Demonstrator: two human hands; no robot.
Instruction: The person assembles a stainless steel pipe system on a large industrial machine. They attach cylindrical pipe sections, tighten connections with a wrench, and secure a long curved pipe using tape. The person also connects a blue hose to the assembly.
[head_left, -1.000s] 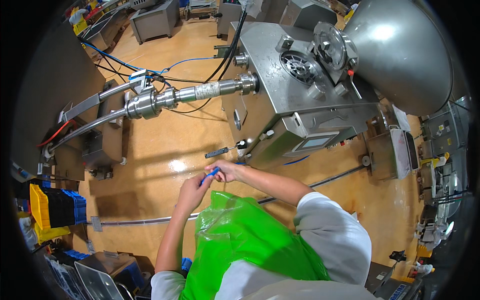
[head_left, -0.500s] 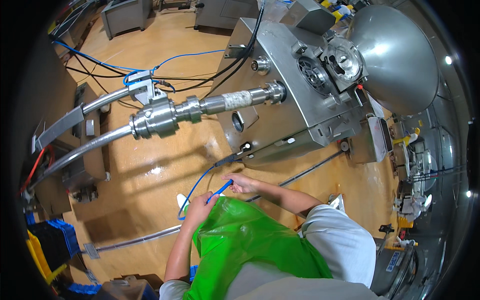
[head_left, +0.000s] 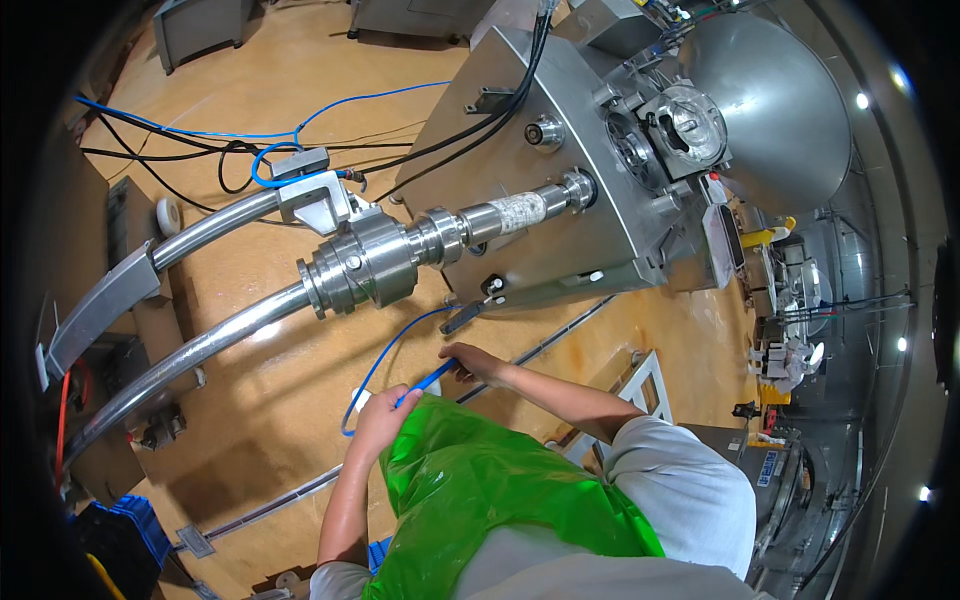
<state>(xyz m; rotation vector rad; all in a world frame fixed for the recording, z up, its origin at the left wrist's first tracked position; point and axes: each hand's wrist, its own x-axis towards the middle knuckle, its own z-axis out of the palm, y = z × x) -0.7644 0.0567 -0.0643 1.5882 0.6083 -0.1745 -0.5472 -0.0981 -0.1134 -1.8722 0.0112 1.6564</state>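
My left hand [head_left: 379, 418] is closed round a blue hose [head_left: 428, 380] in front of the green apron I wear. A thicker-looking blue stretch runs from it to my right hand [head_left: 472, 364], whose fingers are closed on the far end. What lies inside the right fingers is hidden. From near my left hand the thin blue line loops left and rises to a dark connector [head_left: 461, 318] at the foot of the steel machine [head_left: 520, 230]. Both hands are held over the tan floor, just short of this machine.
A thick steel pipe assembly [head_left: 365, 262] crosses from the left into the machine. A large steel hopper [head_left: 765, 110] stands at the far right. Black cables [head_left: 440, 147] hang over the machine's face. Blue crates [head_left: 135, 525] stand at the lower left; a white frame [head_left: 650, 385] is at the right.
The view has shifted, so the pipe assembly appears larger and further right. My right hand has turned on the hose end, its fingers now curled over it. My left hand keeps its hold.
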